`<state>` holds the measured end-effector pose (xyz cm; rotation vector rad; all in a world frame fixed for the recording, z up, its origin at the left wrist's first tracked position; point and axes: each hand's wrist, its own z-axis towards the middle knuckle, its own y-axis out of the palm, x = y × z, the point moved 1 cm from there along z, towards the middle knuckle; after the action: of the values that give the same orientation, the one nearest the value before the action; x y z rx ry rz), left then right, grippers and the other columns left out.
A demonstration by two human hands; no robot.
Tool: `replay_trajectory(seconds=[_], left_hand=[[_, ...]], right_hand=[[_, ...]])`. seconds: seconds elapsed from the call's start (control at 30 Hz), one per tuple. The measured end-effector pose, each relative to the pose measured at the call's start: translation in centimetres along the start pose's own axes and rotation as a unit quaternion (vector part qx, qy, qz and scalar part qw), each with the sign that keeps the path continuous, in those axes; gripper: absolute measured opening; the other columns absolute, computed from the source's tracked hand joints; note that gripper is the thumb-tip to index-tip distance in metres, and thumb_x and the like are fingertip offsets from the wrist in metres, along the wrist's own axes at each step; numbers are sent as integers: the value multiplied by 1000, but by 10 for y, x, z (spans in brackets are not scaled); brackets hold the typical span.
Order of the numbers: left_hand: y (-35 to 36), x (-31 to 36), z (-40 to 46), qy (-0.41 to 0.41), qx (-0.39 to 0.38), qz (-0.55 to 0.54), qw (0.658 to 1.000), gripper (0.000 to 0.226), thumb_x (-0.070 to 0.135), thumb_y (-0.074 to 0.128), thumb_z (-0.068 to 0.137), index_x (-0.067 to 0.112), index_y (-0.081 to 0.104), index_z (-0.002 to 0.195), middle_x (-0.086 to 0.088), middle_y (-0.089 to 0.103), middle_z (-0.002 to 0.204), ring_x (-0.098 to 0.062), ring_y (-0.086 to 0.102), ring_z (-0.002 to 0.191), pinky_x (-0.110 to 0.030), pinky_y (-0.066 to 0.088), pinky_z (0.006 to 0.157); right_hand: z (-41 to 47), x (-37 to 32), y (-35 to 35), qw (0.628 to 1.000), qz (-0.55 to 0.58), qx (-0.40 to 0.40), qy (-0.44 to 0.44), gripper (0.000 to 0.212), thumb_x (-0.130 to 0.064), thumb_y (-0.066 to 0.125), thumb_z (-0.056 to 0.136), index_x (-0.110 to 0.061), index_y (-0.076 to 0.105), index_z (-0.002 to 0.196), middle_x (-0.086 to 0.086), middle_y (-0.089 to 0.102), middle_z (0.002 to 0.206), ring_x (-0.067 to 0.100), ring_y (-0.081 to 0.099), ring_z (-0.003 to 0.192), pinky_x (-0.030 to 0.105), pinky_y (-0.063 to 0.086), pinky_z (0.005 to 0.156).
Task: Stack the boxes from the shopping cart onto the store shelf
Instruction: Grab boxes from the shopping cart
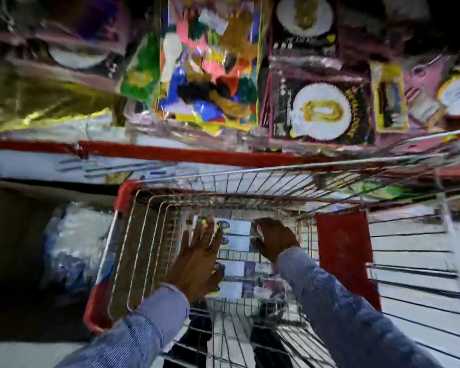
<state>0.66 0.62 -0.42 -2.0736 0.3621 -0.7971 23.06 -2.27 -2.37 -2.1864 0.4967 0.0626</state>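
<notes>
Several white boxes (237, 244) with blue and yellow logos lie stacked in a row inside the wire shopping cart (144, 229). My left hand (197, 264) reaches down at the left end of the row, fingers spread, touching the boxes' edge. At the row's right end, my right hand (272, 241) curls over the far boxes; the frame is blurred, so a firm grip cannot be confirmed. The store shelf (170, 152) with a red front edge runs across just beyond the cart.
Party goods in plastic packets (207, 65) and black number-candle cards (319, 110) fill the shelf above. A clear plastic-wrapped bundle (75, 248) sits under the shelf to the cart's left. A red flap (341, 245) hangs on the cart's right side.
</notes>
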Motion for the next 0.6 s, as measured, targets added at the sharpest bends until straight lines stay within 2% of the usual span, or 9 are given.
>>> replay_trajectory(seconds=[0.07,0.1,0.2,0.27,0.37,0.47,0.6], left_hand=[[17,-11,13,4,6,20,1000,81,45,53,94,14,13,156,-12,6,165,-43,2,152,-59,5,121],[28,-18,18,2,-4,32,999,78,44,55,93,13,19,156,-13,16,165,-43,9,151,-60,7,121],[44,-28,28,27,-3,46,999,69,36,68,85,10,44,145,-18,50,148,-44,39,141,-65,29,113],[52,-34,35,40,13,42,998,65,29,75,79,11,54,137,-18,63,133,-43,52,130,-62,39,106],[58,-40,49,51,-18,51,997,52,29,63,85,12,53,134,-14,65,125,-36,55,121,-49,42,105],[66,-42,61,70,-25,56,996,48,22,60,84,11,55,130,-13,68,118,-34,59,111,-45,48,95],[83,-44,86,62,-61,87,992,55,9,61,83,12,50,136,-10,62,130,-31,57,118,-40,47,98]], right_hand=[[25,-1,15,1000,-8,-18,4,57,-30,51,97,-17,34,150,10,41,154,31,40,139,43,39,109],[37,0,27,1000,-19,-24,4,57,-29,51,96,-17,35,149,11,43,152,32,41,138,43,39,108],[66,3,44,998,-57,-26,-9,57,-28,50,96,-15,34,149,13,45,149,33,44,135,44,40,106],[81,6,53,995,-84,-35,-29,59,-30,48,98,-13,30,151,15,43,150,33,42,136,45,36,108],[99,10,58,989,-114,-65,-74,60,-32,49,100,-11,27,152,17,45,148,36,44,134,49,39,107],[106,13,58,983,-133,-74,-105,65,-32,53,98,-8,25,152,17,49,143,37,51,125,47,46,100],[111,18,57,984,-113,-62,-121,61,-20,62,90,-1,36,141,21,58,129,38,62,108,46,53,89]])
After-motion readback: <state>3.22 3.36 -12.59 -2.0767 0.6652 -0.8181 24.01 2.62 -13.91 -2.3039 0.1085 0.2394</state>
